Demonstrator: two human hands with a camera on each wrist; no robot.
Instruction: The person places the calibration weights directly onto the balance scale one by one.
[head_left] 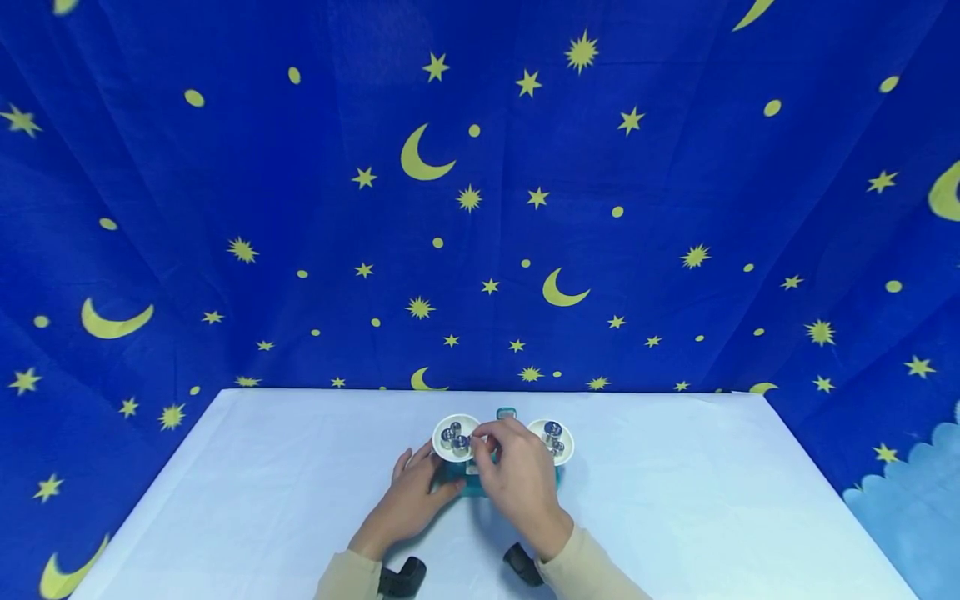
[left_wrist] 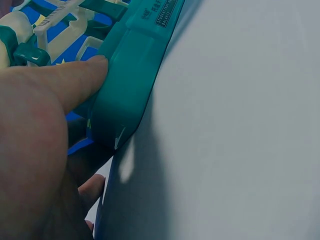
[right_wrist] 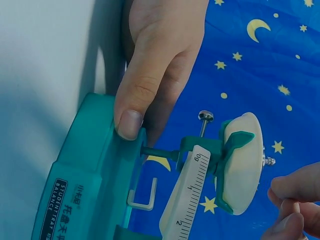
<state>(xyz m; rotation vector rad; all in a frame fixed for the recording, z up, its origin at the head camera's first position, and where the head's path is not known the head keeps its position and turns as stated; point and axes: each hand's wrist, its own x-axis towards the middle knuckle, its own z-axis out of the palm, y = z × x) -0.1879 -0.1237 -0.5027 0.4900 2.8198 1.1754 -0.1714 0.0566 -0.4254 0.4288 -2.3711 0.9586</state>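
Note:
A teal student tray balance [right_wrist: 75, 165] stands on the white table, with two round white pans. The left pan [head_left: 442, 452] bears several shiny metal weights [head_left: 461, 444]; more metal weights [head_left: 552, 430] sit on the right pan [head_left: 567, 450]. My left hand [head_left: 412, 500] grips the left end of the base, its thumb [left_wrist: 85, 80] lying on the teal side and the other fingers behind. Over the middle of the balance, my right hand [head_left: 517, 471] has its thumb and fingertips together at the left pan's right edge. Whether they pinch something small is unclear.
A white scale beam [right_wrist: 187, 200] with printed marks runs below the pans. An adjusting screw [right_wrist: 205, 116] sticks out at the balance's left end. Black wrist straps [head_left: 405, 577] are on both forearms. Blue star-patterned cloth [head_left: 480, 250] hangs behind the white table [head_left: 675, 500].

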